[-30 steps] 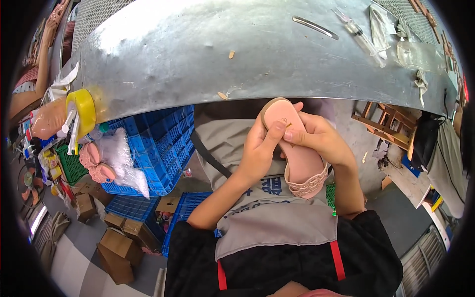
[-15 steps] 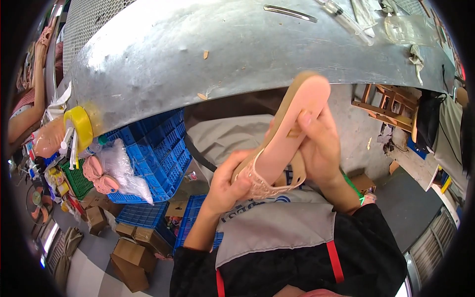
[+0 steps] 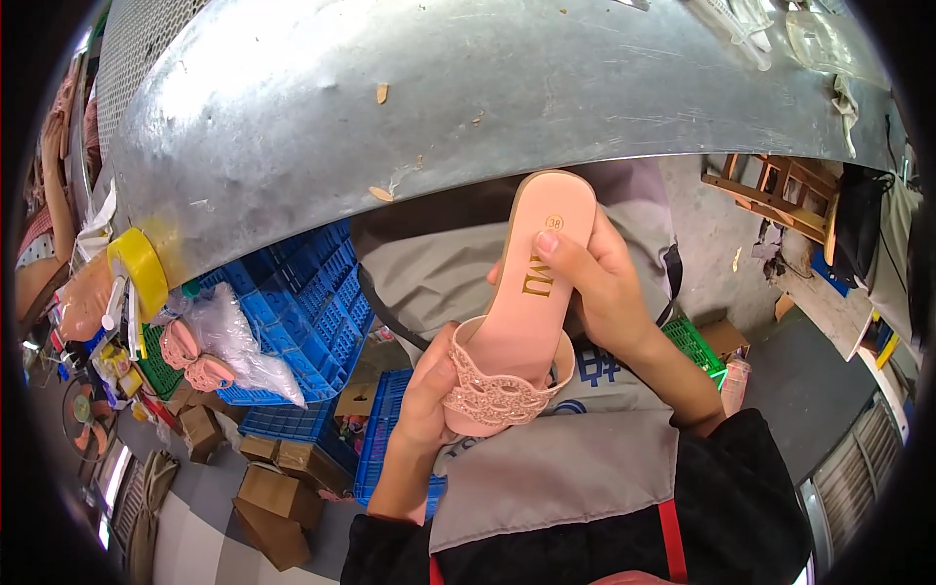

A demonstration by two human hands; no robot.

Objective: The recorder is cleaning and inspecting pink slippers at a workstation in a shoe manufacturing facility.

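Your left hand is gripping the strapped toe end of a pink slide sandal, fingers closed around its beaded band. Your right hand is clasping the heel end, thumb pressing on the insole. The sandal is sitting tilted above your lap, footbed facing you, just below the metal table edge. Blue crates and cardboard boxes are lying to your left.
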